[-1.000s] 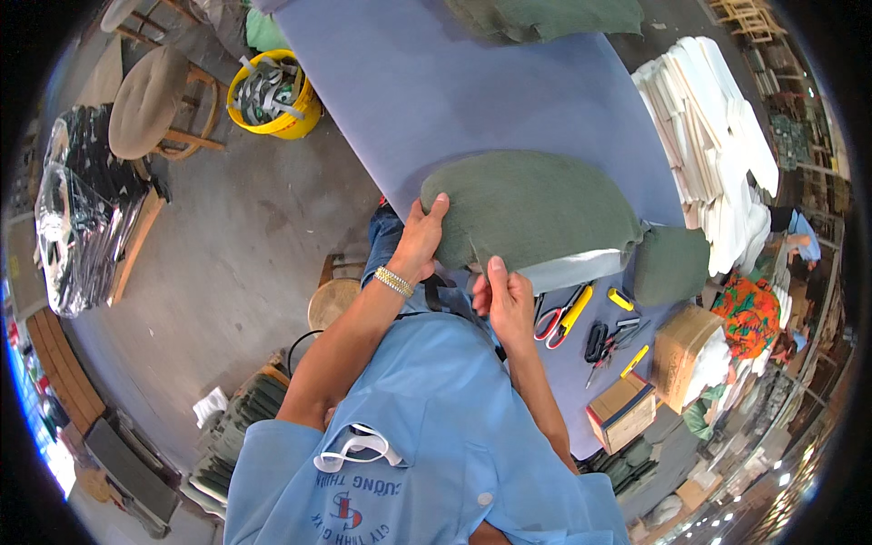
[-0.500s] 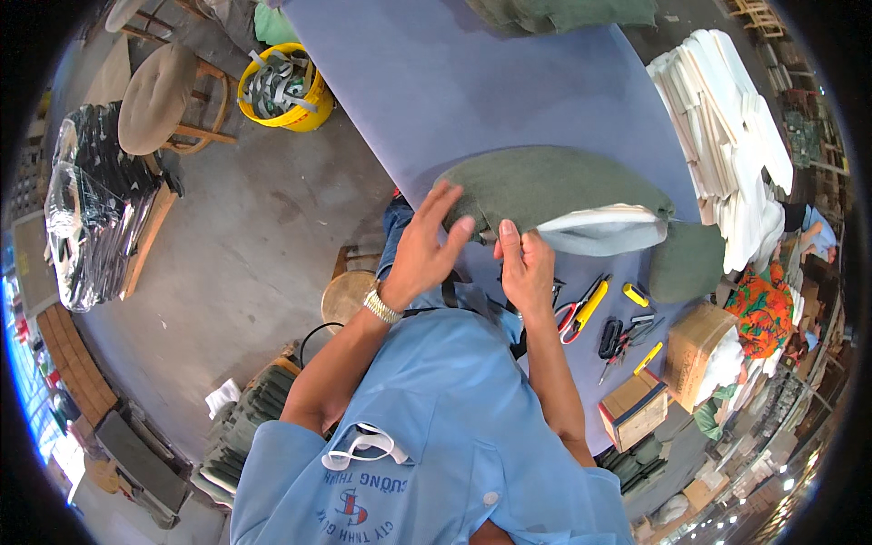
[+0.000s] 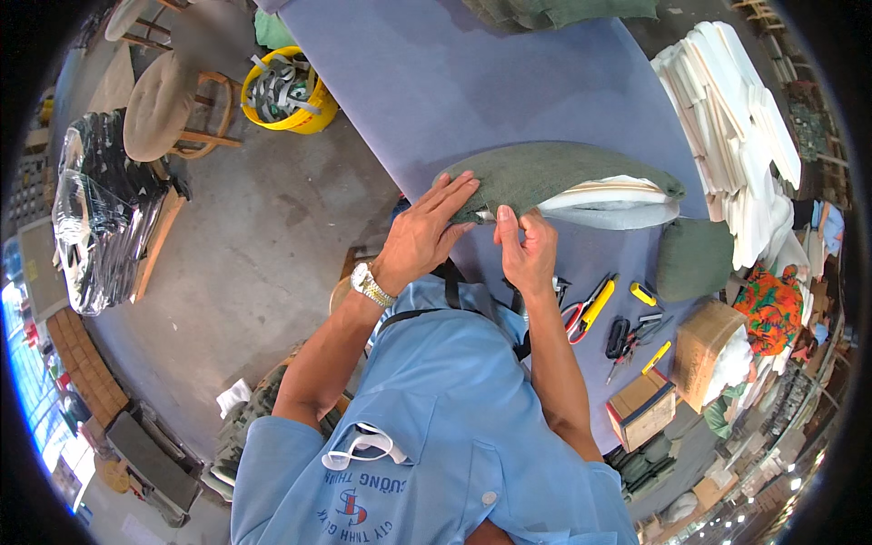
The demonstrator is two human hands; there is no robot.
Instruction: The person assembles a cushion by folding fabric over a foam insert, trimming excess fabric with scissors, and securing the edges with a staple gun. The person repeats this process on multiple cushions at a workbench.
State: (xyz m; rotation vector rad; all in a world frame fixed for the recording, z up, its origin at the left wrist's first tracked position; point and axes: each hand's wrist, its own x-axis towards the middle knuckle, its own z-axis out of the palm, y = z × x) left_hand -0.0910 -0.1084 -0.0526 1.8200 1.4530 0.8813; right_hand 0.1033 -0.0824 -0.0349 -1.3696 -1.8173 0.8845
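Note:
A dark green cushion (image 3: pixel 545 168) lies on the blue-grey table (image 3: pixel 472 82), its near edge gaping at the right. White filling (image 3: pixel 627 193) shows in that gap. My left hand (image 3: pixel 422 232), a metal watch on its wrist, rests outstretched fingers flat on the cushion's left end. Beside it, my right hand (image 3: pixel 529 250) is closed on the near edge of the green cover, thumb up; its fingertips are partly hidden. Just right of the cushion sits another dark green padded piece (image 3: pixel 695 259).
Right of my right forearm lie red-handled scissors (image 3: pixel 574 322), a yellow cutter (image 3: pixel 642 293), small dark tools (image 3: pixel 622 338) and a wooden box (image 3: pixel 640 409). White foam sheets (image 3: pixel 727 127) are stacked at the table's right. A yellow bucket (image 3: pixel 318 116) of scraps stands on the floor at left.
My left hand has come down from just above the cushion's left end onto it. The opening now shows more filling. My right hand keeps nearly the same place at the edge.

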